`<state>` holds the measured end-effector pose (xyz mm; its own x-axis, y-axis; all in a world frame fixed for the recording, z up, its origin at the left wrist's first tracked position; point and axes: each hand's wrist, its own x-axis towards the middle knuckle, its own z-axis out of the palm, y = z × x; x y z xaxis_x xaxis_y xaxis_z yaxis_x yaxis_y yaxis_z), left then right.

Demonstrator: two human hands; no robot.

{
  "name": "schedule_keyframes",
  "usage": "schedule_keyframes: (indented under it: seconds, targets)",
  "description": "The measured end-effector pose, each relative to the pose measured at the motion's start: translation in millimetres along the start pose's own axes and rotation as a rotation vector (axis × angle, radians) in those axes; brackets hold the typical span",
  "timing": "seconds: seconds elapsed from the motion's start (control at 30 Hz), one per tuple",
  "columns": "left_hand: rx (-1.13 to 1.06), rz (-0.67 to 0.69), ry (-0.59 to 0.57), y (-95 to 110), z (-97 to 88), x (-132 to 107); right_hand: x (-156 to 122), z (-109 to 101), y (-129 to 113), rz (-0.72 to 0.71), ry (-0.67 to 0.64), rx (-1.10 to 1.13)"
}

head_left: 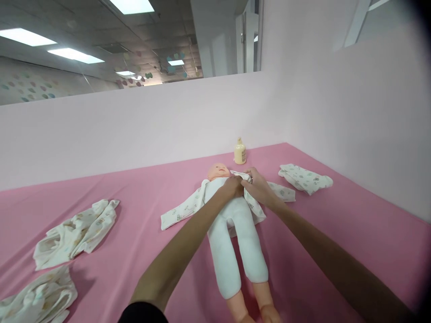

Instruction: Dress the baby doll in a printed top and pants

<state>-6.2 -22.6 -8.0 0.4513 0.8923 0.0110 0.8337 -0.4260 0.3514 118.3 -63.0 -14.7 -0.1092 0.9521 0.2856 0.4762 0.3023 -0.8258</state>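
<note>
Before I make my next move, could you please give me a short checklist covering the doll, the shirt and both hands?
1. Doll lying on its back: ok.
2. Shirt closed at the front: not ok, it lies open.
3. Right hand gripping the shirt's edge: ok.
4. Left hand gripping the shirt: cannot tell, its fingertips are hidden.
5. Doll's arms inside the sleeves: cannot tell.
6. Bottle upright and apart from the shirt: ok.

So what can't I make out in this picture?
All head view:
Left hand: fingertips hidden by itself and the right hand.
White-bodied doll: feet cut off by the bottom edge.
Pale-yellow plastic bottle: label unreadably small.
Nearest crumpled patterned white cloth: cut off by left and bottom edges.
</note>
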Motion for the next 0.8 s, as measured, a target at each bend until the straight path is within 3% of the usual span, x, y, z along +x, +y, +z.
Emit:
schedule_keyframes:
  seconds: [0.07, 0.13, 0.27, 0.37, 0.43, 0.53, 0.6, 0.8]
  targets:
    - [0.039, 0.03, 0.021, -10, -10.2, -31, -7, -4, 2, 0.002, -0.023, -0.037]
    - [0.036, 0.041, 0.13, -23, -17.3, -66, -17, -7, 7, 0.012, -0.001, -0.127]
    - [-0.077, -0.238, 0.411, -51, -12.4, -128, -37, -4, 17, 0.027, 0.102, -0.361]
    - [-0.207, -0.473, 0.47, -71, 3.4, -156, -42, 1, 21, 0.058, 0.143, -0.461]
    - [-0.399, -0.542, 0.403, -81, 14.5, -166, -39, 3, 22, 0.106, 0.124, -0.496]
    - [-0.696, -0.529, 0.302, -86, 26.5, -171, -29, 4, 23, 0.183, 0.049, -0.517]
    - [-0.745, -0.508, 0.3, -84, 29.3, -171, -23, 0, 25, 0.2, 0.017, -0.489]
    - [-0.799, -0.442, 0.403, -73, 8.9, -173, -8, -31, 23, 0.289, -0.008, -0.126]
